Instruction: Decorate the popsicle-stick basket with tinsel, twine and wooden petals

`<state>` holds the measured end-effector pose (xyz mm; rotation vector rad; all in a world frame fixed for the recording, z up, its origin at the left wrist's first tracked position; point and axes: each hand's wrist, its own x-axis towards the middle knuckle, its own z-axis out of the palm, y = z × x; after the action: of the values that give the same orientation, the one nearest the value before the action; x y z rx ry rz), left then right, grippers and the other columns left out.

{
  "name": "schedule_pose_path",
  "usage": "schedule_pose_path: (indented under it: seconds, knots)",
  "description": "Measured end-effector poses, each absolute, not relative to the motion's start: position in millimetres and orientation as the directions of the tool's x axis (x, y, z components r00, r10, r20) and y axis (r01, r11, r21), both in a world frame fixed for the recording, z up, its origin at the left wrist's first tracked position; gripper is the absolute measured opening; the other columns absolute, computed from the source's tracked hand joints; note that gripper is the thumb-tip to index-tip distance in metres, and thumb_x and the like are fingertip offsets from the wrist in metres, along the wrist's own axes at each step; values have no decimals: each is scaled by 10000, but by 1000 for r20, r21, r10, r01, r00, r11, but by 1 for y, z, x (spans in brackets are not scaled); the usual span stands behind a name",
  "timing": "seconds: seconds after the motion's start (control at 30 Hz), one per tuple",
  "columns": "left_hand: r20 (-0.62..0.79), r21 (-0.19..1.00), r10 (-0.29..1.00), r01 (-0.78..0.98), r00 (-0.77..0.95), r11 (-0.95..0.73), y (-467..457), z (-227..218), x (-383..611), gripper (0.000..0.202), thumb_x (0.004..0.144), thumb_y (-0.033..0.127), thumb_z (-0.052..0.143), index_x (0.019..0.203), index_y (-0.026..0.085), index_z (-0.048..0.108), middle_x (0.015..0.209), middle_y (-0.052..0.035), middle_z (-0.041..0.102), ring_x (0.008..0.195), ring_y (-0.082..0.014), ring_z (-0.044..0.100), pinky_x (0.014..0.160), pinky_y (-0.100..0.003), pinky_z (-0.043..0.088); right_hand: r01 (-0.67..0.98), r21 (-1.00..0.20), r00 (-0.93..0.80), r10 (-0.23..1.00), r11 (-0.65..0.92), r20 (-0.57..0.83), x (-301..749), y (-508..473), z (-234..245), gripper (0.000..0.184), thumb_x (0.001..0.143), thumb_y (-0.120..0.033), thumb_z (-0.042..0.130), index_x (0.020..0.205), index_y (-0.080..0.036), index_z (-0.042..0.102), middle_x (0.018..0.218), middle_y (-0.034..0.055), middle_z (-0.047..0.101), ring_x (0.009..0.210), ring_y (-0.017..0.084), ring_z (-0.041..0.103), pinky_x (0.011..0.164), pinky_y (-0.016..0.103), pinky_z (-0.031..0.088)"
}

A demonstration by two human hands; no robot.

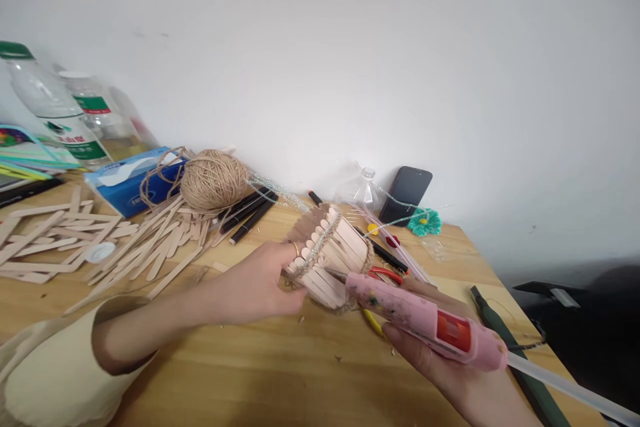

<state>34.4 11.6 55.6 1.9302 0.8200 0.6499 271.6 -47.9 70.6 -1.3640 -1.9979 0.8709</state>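
Head view. Cup of pale flat wooden craft sticks with a tan twine band (345,240) at centre, tilted on its side, rounded-tip rim toward 10 o'clock; can't tell if it touches the pale wooden bench (240,373). Left hand (267,280) at its 9 o'clock, fingers closed on the rim end, thumb below, some fingers hidden. Right hand (440,367) at 4 o'clock, fingers wrapped round a pink plastic glue gun (390,300), trigger finger not visible. Translucent glue stick (565,380) out its back; metal nozzle (336,273) at the cup wall, contact unclear. From cup: tan twine ball (215,180) and black pens (253,217) at 10 o'clock; blue soft tissue pack (130,193) between 9 and 10; loose pale wooden sticks (37,247) at 9; black phone (407,193) at 2; green fuzzy flower (433,223) between 2 and 3.
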Motion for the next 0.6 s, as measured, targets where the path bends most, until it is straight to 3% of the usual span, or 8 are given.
schedule_pose_path:
  seconds: [0.3, 0.6]
  knots:
    - [126, 894, 737, 246, 664, -374, 12, 55, 36, 316, 686, 36, 492, 910, 188, 653, 920, 10, 682, 869, -176, 593, 865, -274, 442, 526, -821, -297, 952, 223, 68, 274, -48, 63, 234, 782, -318, 617, 1005, -295, 686, 929, 28, 706, 976, 291, 633, 843, 425, 536]
    - [135, 891, 736, 244, 664, -384, 12, 55, 36, 301, 694, 30, 492, 902, 184, 647, 945, 17, 674, 849, -157, 592, 857, -247, 430, 576, -777, -320, 944, 255, 73, 272, -48, 70, 122, 808, -346, 577, 791, -304, 690, 772, 22, 685, 842, 279, 653, 813, 451, 519]
